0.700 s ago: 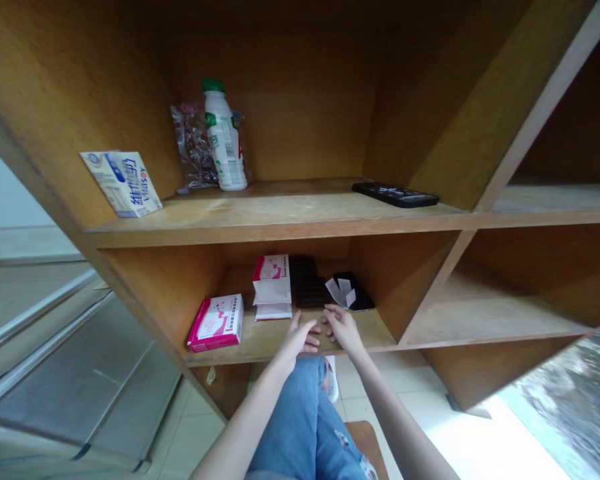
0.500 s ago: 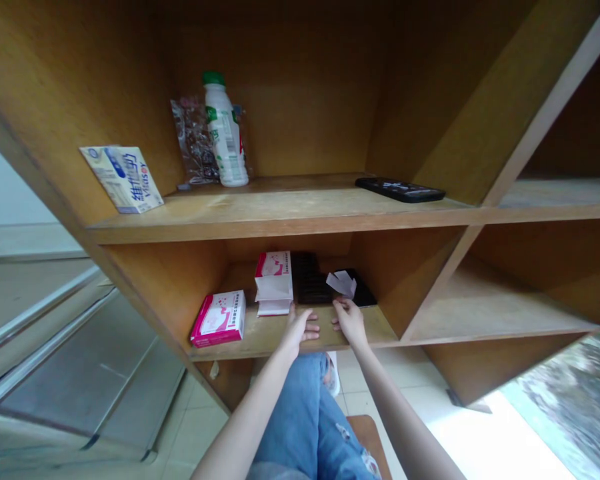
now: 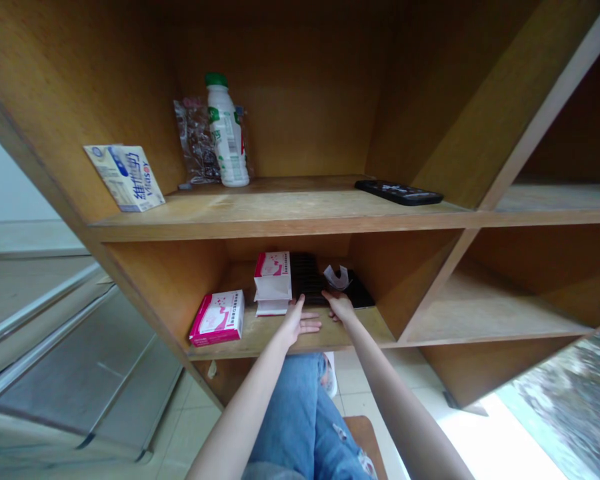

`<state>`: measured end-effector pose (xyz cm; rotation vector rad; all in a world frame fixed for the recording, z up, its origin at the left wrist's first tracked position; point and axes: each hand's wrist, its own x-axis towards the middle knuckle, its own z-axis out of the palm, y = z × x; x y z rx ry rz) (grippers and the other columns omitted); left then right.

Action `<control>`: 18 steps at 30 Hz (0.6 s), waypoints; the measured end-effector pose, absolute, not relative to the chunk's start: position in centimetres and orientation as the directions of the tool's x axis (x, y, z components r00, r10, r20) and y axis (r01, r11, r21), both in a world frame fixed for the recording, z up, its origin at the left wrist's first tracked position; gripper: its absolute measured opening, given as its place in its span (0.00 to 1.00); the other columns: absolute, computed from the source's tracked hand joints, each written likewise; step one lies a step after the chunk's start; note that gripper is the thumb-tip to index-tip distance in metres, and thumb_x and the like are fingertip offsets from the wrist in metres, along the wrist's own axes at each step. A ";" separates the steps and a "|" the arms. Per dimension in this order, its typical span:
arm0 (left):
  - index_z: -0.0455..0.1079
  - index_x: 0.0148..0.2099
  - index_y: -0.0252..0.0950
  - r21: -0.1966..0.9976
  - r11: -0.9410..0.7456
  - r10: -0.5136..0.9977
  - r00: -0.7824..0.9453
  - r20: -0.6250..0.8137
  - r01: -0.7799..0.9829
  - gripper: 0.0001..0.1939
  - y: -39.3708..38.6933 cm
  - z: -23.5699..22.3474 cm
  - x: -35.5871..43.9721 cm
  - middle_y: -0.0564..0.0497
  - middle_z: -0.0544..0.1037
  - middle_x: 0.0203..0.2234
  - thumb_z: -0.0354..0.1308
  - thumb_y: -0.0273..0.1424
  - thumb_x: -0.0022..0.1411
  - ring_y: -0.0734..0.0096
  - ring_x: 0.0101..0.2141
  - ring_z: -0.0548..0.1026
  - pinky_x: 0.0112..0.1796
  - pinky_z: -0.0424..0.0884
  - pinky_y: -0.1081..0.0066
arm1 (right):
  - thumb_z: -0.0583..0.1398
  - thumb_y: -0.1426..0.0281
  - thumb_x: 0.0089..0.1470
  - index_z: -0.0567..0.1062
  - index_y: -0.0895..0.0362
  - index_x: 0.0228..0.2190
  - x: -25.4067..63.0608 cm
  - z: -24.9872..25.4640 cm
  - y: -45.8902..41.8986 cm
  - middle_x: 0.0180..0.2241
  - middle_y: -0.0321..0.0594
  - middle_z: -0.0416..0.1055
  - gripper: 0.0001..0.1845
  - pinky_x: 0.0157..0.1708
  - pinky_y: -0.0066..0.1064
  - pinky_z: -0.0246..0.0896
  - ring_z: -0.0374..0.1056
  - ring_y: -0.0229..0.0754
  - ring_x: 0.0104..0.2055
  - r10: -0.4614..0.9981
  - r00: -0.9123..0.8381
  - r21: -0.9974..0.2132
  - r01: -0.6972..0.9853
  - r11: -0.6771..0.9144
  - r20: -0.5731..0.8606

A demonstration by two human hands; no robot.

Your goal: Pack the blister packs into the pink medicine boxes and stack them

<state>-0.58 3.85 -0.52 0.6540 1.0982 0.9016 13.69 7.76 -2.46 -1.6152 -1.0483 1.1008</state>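
Note:
My left hand lies flat with its fingers spread on the lower wooden shelf, just in front of a white and pink packet. My right hand reaches further in, its fingertips at the front of a dark ridged tray and close to a black flat object. A small white paper piece sits on that black object. Neither hand holds anything that I can see. A pink and white box lies to the left on the same shelf.
The upper shelf holds a white bottle with a green cap, a clear plastic bag, a flat Vitasoy carton and a black phone. Wooden dividers stand at the right. My jeans and a tiled floor lie below.
Both hands have slid further into the lower shelf, the right one furthest, over the dark tray's front. The white paper piece looks smaller and more folded.

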 end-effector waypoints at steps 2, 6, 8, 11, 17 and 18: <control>0.41 0.62 0.38 0.831 0.490 0.871 0.179 -0.457 -0.263 0.40 3.3 -0.5 -0.8 0.38 0.78 0.36 0.50 0.53 0.57 0.65 0.22 0.78 0.30 0.75 0.63 | 0.63 0.63 0.47 0.74 0.60 0.32 13.6 -2.3 7.2 0.13 0.31 0.65 0.14 0.07 0.21 0.51 0.60 0.34 0.10 0.951 0.235 -0.961 0.143 -0.236 -0.199; 0.45 0.60 0.37 0.838 0.497 0.865 0.210 -0.457 -0.226 0.40 1.4 -0.4 -1.2 0.39 0.79 0.33 0.51 0.54 0.55 0.67 0.21 0.77 0.27 0.75 0.66 | 0.61 0.64 0.49 0.72 0.61 0.28 13.7 -1.6 5.3 0.13 0.35 0.67 0.11 0.12 0.23 0.61 0.66 0.37 0.14 0.950 0.205 -0.961 0.100 -0.258 -0.234; 0.47 0.58 0.36 0.844 0.494 0.865 0.210 -0.455 -0.207 0.39 0.0 -0.3 -1.4 0.40 0.79 0.32 0.51 0.55 0.54 0.69 0.19 0.76 0.25 0.74 0.68 | 0.61 0.64 0.48 0.71 0.61 0.27 13.8 -1.2 4.0 0.12 0.35 0.67 0.12 0.13 0.23 0.64 0.67 0.37 0.14 0.950 0.185 -0.959 0.090 -0.270 -0.251; 0.48 0.57 0.38 0.865 0.468 0.880 0.182 -0.438 -0.180 0.37 -2.3 -0.1 -1.6 0.42 0.80 0.31 0.50 0.56 0.54 0.70 0.18 0.75 0.22 0.73 0.71 | 0.63 0.62 0.47 0.72 0.61 0.28 14.0 -1.0 2.0 0.12 0.34 0.67 0.13 0.15 0.24 0.65 0.67 0.37 0.14 0.949 0.175 -0.958 0.077 -0.278 -0.261; 0.51 0.55 0.42 0.886 0.462 0.886 0.067 -0.459 -0.029 0.33 -6.6 -0.5 -2.3 0.46 0.79 0.31 0.47 0.57 0.55 0.68 0.17 0.75 0.21 0.72 0.70 | 0.65 0.58 0.42 0.73 0.64 0.33 13.5 -2.0 -2.5 0.18 0.40 0.72 0.22 0.16 0.26 0.65 0.67 0.38 0.16 0.955 0.178 -0.970 0.007 -0.241 -0.236; 0.52 0.54 0.43 0.892 0.452 0.892 0.038 -0.451 -0.007 0.32 -7.1 -0.7 -2.5 0.46 0.79 0.32 0.47 0.57 0.55 0.68 0.18 0.75 0.21 0.72 0.70 | 0.65 0.57 0.41 0.73 0.64 0.34 13.3 -2.2 -3.2 0.20 0.41 0.73 0.23 0.16 0.26 0.66 0.68 0.38 0.17 0.953 0.177 -0.969 -0.009 -0.248 -0.246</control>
